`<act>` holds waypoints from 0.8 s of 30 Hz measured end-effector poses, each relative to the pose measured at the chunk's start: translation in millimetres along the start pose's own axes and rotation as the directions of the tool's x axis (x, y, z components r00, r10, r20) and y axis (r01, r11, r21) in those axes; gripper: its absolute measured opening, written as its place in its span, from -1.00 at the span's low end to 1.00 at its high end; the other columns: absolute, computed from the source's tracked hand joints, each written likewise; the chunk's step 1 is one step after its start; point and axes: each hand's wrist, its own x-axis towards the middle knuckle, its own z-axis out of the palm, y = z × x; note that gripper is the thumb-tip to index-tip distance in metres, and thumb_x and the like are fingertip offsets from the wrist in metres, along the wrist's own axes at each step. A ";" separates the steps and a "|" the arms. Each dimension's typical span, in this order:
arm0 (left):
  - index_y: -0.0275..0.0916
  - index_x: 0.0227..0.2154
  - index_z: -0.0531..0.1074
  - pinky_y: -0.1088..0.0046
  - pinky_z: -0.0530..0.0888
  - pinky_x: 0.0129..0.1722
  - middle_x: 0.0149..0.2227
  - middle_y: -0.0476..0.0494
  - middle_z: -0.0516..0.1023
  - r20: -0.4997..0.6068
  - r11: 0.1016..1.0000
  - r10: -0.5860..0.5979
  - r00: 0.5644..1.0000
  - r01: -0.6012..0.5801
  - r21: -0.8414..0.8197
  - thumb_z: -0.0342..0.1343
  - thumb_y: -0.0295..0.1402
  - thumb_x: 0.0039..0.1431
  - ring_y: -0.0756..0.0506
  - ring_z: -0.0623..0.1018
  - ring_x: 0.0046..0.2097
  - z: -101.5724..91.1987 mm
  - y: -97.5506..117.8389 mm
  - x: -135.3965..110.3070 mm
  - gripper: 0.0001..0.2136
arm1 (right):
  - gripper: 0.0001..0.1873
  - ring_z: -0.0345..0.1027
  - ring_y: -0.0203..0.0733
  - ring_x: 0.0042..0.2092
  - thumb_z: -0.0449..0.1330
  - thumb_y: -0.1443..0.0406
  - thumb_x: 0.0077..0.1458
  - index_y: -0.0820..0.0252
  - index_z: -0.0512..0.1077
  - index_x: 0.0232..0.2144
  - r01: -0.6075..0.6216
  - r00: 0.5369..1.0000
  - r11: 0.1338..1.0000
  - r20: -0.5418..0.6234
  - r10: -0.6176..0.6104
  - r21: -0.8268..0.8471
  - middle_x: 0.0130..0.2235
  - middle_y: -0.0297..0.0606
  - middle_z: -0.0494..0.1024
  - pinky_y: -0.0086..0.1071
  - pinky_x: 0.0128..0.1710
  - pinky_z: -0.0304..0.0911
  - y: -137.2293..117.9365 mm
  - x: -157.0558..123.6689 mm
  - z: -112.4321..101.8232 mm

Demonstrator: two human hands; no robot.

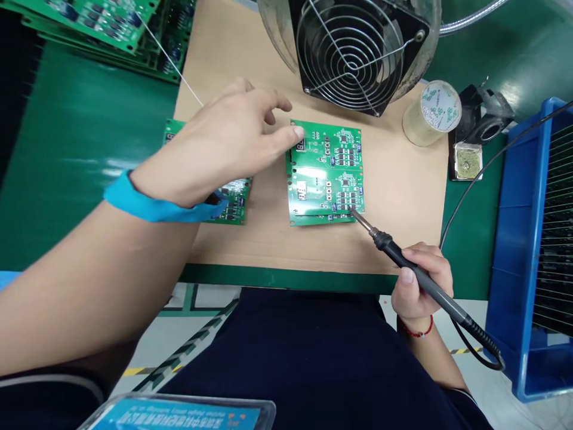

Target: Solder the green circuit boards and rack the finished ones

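Note:
My right hand (423, 280) grips a soldering iron (416, 272) with a dark handle. Its metal tip meets the lower right part of a green circuit board (313, 173), near a group of small chips. Another board's edge shows beneath it. My left hand (250, 128), wearing a blue wrist strap (152, 200), reaches over from the left. The thumb rests at the board's upper left corner, by a small digit display, and stands apart from the bent index finger; the other fingers are largely hidden. Under my left wrist lies another green board (235, 206), partly covered.
A fan with a wire guard (351, 65) stands at the back. Right of it are a solder-like roll (432, 113) and an iron stand with a yellowish sponge (468, 161). A blue crate (514, 239) flanks the right side; stacked boards (107, 27) lie upper left. A thin pale wire (170, 60) runs toward my left hand.

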 end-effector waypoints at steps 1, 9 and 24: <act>-0.16 0.22 0.47 0.08 0.44 0.24 -0.02 -0.15 0.45 0.001 0.999 0.032 0.999 -0.032 0.002 0.25 -0.24 0.37 -0.11 0.46 0.05 3.1 -3.2 2.2 -0.60 | -0.86 0.36 -0.39 -0.30 0.14 0.47 0.20 0.43 0.40 -0.17 -0.004 1.000 1.000 0.000 0.004 0.001 -0.31 -0.26 0.44 -0.43 -0.34 0.30 -0.7 -0.3 0.0; -0.29 0.07 0.56 0.27 0.45 -0.01 -0.21 -0.14 0.46 -0.042 0.984 0.174 0.984 -0.175 -0.023 0.30 -0.23 0.29 -0.08 0.43 -0.06 14.9 -23.3 15.5 -0.64 | -0.84 0.34 -0.33 -0.33 0.16 0.40 0.28 0.45 0.41 -0.14 0.063 0.993 0.997 -0.102 -0.057 0.055 -0.33 -0.21 0.41 -0.40 -0.43 0.26 8.2 -2.3 -0.2; -0.31 -0.35 0.28 0.52 -0.02 -0.67 -0.62 0.07 0.06 -0.067 0.522 0.110 0.992 -0.115 -0.845 0.07 -0.54 0.29 0.13 0.09 -0.62 -11.6 -61.9 -3.1 -0.90 | -0.85 0.35 -0.28 -0.40 0.22 0.32 0.24 0.31 0.45 -0.17 -0.048 0.979 0.999 -0.197 0.050 0.017 -0.33 -0.25 0.42 -0.31 -0.46 0.24 8.4 -0.8 -13.2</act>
